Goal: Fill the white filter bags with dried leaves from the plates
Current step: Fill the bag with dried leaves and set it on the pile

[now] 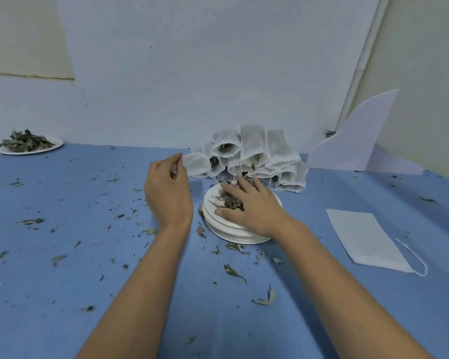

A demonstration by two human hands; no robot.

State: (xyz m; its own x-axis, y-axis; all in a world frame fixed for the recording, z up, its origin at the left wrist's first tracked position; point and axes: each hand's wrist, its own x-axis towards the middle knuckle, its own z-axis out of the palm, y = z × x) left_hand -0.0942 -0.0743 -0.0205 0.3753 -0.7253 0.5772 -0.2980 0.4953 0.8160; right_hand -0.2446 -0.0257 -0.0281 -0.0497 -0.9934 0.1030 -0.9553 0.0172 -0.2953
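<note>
Pinching a white filter bag point(198, 165) aloft, the left hand point(167, 195) waits while the right hand point(246, 206) lies spread over dried leaves point(228, 199).

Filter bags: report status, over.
Left hand pinching an empty bag open. Right hand gathering leaves on the plate stack. Filled bags piled behind. Nothing blocking.

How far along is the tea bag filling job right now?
Done: a pile of filled filter bags is stacked against the wall. In hand: the left hand holds a filter bag by its edge while the right hand gathers dried leaves from the stack of plates. Left: an empty bag lies flat at right, and a far plate of leaves at left is untouched.
</note>
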